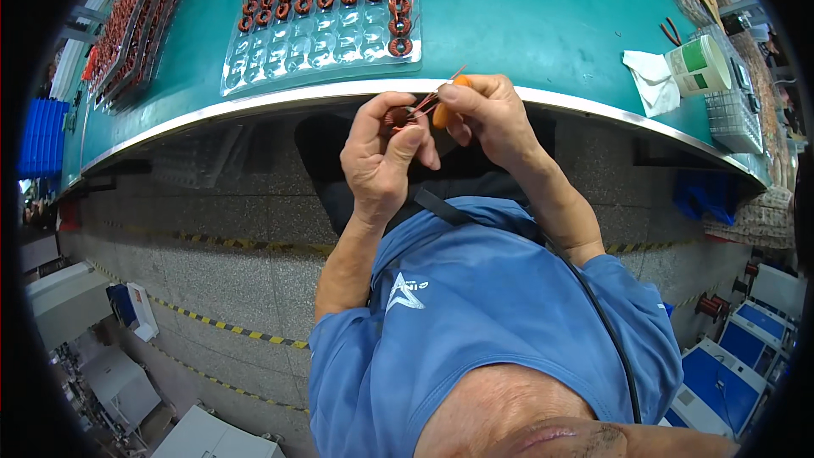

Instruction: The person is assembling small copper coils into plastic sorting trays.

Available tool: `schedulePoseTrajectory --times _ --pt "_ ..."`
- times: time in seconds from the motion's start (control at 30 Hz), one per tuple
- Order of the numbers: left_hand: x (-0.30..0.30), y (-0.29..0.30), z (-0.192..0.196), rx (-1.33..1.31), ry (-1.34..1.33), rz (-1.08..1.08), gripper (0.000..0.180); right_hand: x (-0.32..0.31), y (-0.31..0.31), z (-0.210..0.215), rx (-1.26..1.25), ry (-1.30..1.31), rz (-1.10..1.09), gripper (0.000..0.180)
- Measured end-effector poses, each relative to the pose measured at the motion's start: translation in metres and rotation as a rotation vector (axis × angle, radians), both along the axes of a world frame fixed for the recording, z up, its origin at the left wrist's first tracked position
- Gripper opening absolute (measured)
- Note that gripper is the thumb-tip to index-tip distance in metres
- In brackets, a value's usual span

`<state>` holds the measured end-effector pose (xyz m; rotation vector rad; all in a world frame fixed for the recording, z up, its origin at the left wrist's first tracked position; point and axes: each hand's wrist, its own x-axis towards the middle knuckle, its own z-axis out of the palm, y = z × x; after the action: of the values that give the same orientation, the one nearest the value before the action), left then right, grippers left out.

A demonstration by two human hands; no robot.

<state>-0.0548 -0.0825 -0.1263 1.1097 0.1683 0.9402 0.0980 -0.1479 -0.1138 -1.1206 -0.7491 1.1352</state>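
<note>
My left hand (377, 153) pinches a small ring coil wound with copper-coloured wire (397, 118) between thumb and fingers, just off the front edge of the bench. From the coil, thin reddish wire leads (428, 103) run up and to the right. The thumb and fingers of my right hand (496, 114) are closed on these leads. Orange covers that look like finger cots (440, 115) show at its fingertips. Beyond the hands, a clear plastic tray (292, 55) lies on the bench, its far rows filled with similar coils and several near pockets bare.
The green bench (543, 25) has a pale front edge. Stacked trays of coils (136, 30) stand at the left. At the right are a white cloth (651, 83), a green-and-white container (699, 65), a clear box (733, 123) and a tool with dark red handles (671, 32).
</note>
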Motion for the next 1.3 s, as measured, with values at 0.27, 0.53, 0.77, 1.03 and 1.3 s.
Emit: schedulePoseTrajectory --times 0.27,0.53,0.77,1.03,1.3 --pt "-0.009 0.017 -0.005 -0.09 0.216 -0.057 0.043 -0.003 0.001 -0.002 0.026 -0.171 -0.038 0.024" --pt "-0.008 0.019 -0.002 0.076 0.308 -0.084 0.029 0.003 0.0 0.0 -0.009 -0.16 -0.04 0.026" --pt "-0.004 0.021 -0.002 0.022 0.287 0.006 0.021 0.006 -0.016 -0.005 0.024 -0.235 -0.311 0.031" --pt "-0.005 0.024 -0.001 0.164 0.341 0.125 0.019 -0.008 -0.024 -0.001 0.039 -0.299 -0.396 0.026" --pt "-0.007 0.029 0.01 0.623 0.581 0.125 0.024 -0.007 -0.012 0.001 -0.056 0.04 0.002 0.03"
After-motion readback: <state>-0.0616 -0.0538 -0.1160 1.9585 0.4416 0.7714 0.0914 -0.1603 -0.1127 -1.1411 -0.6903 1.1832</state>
